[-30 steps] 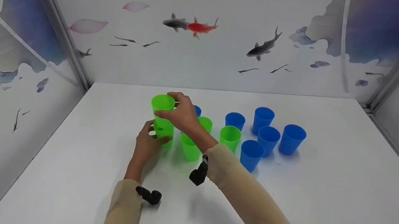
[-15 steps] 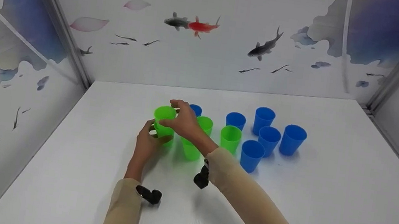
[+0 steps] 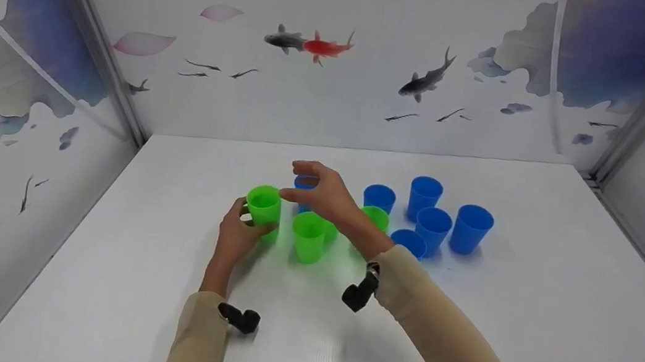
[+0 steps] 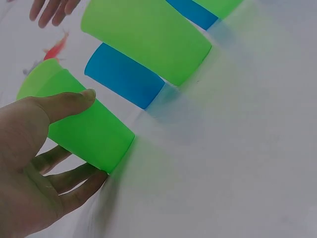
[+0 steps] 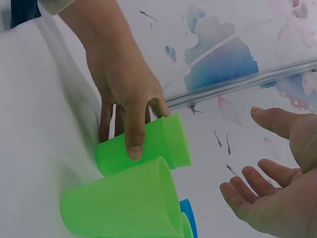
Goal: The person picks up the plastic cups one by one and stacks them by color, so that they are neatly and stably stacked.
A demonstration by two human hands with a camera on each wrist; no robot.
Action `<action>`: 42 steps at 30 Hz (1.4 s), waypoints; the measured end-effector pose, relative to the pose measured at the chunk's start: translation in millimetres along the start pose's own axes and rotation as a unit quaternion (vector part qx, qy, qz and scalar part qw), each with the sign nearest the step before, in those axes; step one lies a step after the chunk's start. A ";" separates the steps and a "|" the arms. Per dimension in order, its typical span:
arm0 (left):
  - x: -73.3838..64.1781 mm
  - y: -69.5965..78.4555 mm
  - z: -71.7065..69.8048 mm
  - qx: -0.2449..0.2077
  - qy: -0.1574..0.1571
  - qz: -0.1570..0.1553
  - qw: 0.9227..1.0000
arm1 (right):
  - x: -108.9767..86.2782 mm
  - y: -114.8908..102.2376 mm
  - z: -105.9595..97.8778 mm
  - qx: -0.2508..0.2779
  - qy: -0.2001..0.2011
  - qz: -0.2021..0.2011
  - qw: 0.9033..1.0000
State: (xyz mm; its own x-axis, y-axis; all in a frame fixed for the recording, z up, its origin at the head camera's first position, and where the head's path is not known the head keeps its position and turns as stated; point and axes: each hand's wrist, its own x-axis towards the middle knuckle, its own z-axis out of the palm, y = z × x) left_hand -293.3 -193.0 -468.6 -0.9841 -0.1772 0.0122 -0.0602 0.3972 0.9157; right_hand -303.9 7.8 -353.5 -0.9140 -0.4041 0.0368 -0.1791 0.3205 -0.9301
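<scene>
My left hand grips a pair of nested green cups that stand upright at the left end of the cup group. The left wrist view shows the thumb along one side of the green cups and the fingers round the other; one rim sticks out above the other. My right hand hovers to the right of this stack, apart from it, with thumb and fingers spread and nothing between them. Beneath it, a blue cup is partly hidden. Right beside the held stack stands a single green cup.
Another green cup is partly behind the right forearm. Several blue cups stand to the right, among them a blue cup at the far right and a blue cup at the back. Walls with painted fish enclose the white table.
My right hand has lowered a green cup into the one my left hand holds, let go of it and moved right. The left hand has stayed in place.
</scene>
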 end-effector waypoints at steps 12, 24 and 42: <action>0.9 -4.1 1.0 -0.004 0.007 0.022 1.000 | -40.4 11.1 -41.4 0.065 -0.022 -0.029 0.997; 0.5 -1.0 1.7 0.001 0.006 0.004 1.000 | -68.7 27.5 -68.8 0.025 0.022 -0.047 0.998; -1.3 0.4 3.0 0.003 -0.002 -0.007 1.000 | -62.9 70.5 -96.1 -0.060 0.031 -0.050 0.996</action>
State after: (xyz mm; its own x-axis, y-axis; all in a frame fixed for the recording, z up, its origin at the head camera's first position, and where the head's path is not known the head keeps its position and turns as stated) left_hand -292.5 -189.9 -469.5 -0.9840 -0.1780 -0.0017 -0.0740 0.3999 0.9136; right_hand -294.1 138.1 -386.3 -0.9091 -0.3876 0.1527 -0.3096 0.3836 -0.8700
